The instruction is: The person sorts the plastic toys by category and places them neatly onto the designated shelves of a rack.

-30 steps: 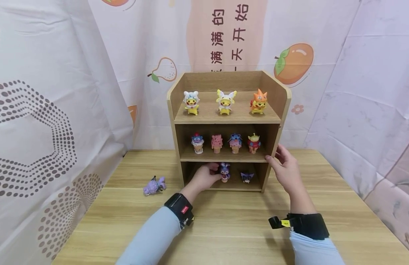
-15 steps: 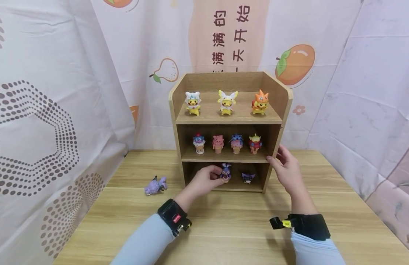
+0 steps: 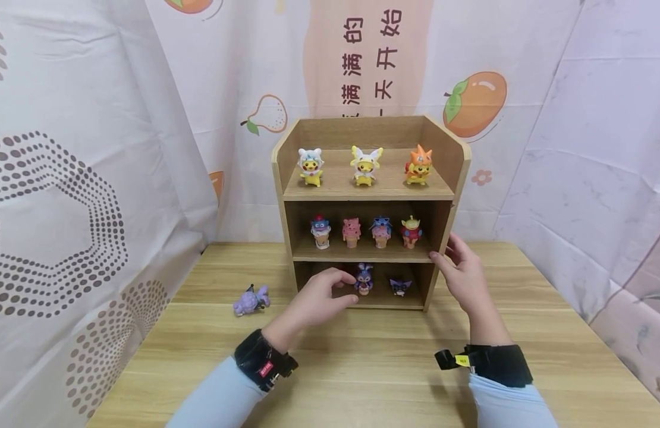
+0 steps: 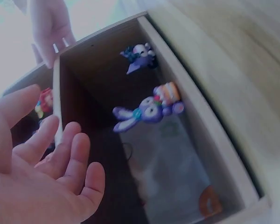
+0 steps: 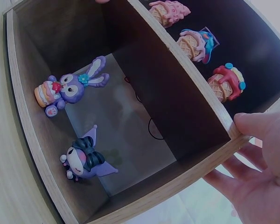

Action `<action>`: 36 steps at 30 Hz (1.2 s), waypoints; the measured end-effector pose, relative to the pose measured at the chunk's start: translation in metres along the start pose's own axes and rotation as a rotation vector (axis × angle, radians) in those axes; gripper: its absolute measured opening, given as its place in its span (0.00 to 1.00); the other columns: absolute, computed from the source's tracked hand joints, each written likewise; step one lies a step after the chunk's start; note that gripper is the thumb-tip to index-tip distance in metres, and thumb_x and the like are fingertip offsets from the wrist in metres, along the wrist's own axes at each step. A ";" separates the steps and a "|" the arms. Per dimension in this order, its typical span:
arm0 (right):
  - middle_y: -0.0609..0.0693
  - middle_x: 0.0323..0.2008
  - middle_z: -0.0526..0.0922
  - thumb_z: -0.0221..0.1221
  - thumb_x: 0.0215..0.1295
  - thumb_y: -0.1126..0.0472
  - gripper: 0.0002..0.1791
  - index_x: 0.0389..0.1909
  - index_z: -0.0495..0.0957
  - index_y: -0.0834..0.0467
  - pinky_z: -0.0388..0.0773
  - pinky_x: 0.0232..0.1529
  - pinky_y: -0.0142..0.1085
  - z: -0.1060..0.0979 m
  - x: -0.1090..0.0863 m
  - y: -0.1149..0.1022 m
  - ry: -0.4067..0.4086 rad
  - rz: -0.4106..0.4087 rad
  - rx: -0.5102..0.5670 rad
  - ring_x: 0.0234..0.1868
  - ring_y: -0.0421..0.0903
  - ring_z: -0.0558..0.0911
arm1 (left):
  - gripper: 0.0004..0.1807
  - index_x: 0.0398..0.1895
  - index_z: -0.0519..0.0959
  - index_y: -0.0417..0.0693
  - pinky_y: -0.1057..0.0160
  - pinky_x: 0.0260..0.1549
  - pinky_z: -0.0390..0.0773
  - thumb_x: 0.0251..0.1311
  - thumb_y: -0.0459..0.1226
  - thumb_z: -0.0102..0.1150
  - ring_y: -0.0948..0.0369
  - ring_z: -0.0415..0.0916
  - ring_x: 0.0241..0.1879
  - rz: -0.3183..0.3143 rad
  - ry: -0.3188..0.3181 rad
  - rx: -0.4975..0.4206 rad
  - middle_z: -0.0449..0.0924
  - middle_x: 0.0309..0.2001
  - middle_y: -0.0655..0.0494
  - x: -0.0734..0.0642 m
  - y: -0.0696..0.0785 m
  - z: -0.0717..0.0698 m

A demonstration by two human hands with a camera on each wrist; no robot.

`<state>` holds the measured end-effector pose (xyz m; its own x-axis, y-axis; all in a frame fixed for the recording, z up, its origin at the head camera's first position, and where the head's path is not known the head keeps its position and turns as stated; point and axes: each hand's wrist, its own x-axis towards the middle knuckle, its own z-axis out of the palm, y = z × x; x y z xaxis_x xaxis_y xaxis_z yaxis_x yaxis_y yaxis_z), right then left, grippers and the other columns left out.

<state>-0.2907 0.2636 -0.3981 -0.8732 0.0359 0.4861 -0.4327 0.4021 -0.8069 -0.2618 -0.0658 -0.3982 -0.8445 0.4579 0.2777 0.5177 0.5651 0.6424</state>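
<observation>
A purple rabbit figurine (image 3: 364, 279) holding a cake stands upright on the bottom tier of a wooden shelf (image 3: 368, 195). My left hand (image 3: 323, 297) is just left of it, fingers loosely extended and holding nothing; the left wrist view shows a gap between fingers and rabbit. Farther right on that tier sits a small purple and black figurine (image 5: 86, 161) with a bow. With the thumb on the front edge and the fingers around the outside, my right hand (image 3: 464, 276) grips the shelf's right side panel.
On the table (image 3: 383, 362), left of the shelf, lies a purple figurine (image 3: 251, 301). Several ice-cream-cone figurines, such as a pink one (image 3: 351, 232), line the middle tier. Yellow figurines in hats, one orange-hatted (image 3: 418, 166), stand on top. A printed curtain (image 3: 244, 59) hangs behind.
My left hand pinched the rabbit figurine, shifted it slightly forward, then let go and drew back toward the lower left. The right hand has kept its place on the panel.
</observation>
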 end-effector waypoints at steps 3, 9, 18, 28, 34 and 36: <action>0.66 0.69 0.69 0.58 0.75 0.65 0.32 0.77 0.61 0.60 0.74 0.64 0.38 0.000 0.000 0.000 -0.004 -0.007 0.004 0.68 0.69 0.68 | 0.17 0.54 0.83 0.52 0.55 0.58 0.75 0.65 0.45 0.67 0.56 0.75 0.55 0.038 -0.019 0.084 0.80 0.53 0.60 -0.007 0.002 -0.008; 0.64 0.69 0.70 0.59 0.74 0.65 0.33 0.77 0.62 0.58 0.74 0.63 0.36 0.000 0.000 0.001 -0.001 -0.002 0.008 0.69 0.66 0.69 | 0.17 0.53 0.83 0.52 0.47 0.64 0.68 0.65 0.47 0.67 0.56 0.73 0.59 0.053 -0.041 0.200 0.81 0.54 0.59 -0.019 0.005 -0.022; 0.64 0.69 0.70 0.59 0.74 0.65 0.33 0.77 0.62 0.59 0.74 0.60 0.30 0.001 0.000 0.000 -0.002 0.004 0.007 0.69 0.66 0.69 | 0.20 0.54 0.82 0.53 0.38 0.66 0.62 0.64 0.50 0.68 0.51 0.71 0.63 0.027 -0.028 0.294 0.81 0.56 0.58 -0.035 0.002 -0.038; 0.62 0.69 0.71 0.60 0.74 0.63 0.34 0.77 0.62 0.56 0.74 0.58 0.26 0.000 0.000 0.003 -0.005 -0.004 0.031 0.69 0.65 0.70 | 0.18 0.50 0.84 0.48 0.49 0.56 0.75 0.61 0.46 0.71 0.54 0.78 0.52 -0.032 0.024 0.305 0.83 0.48 0.55 -0.044 -0.014 -0.061; 0.63 0.68 0.71 0.60 0.74 0.63 0.33 0.77 0.63 0.57 0.74 0.61 0.31 0.001 0.001 0.004 -0.003 -0.008 0.027 0.69 0.65 0.70 | 0.19 0.48 0.84 0.46 0.50 0.52 0.79 0.58 0.46 0.73 0.52 0.80 0.49 -0.091 0.049 0.342 0.84 0.47 0.50 -0.048 -0.030 -0.071; 0.63 0.69 0.71 0.60 0.74 0.63 0.34 0.77 0.62 0.57 0.74 0.62 0.32 0.001 0.001 0.004 -0.003 -0.008 0.025 0.69 0.65 0.70 | 0.20 0.48 0.84 0.44 0.49 0.52 0.80 0.58 0.46 0.73 0.50 0.80 0.50 -0.100 0.057 0.365 0.83 0.48 0.48 -0.050 -0.035 -0.074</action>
<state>-0.2930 0.2645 -0.4012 -0.8702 0.0304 0.4917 -0.4450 0.3796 -0.8111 -0.2478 -0.1597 -0.3815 -0.8943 0.3551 0.2724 0.4385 0.8170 0.3744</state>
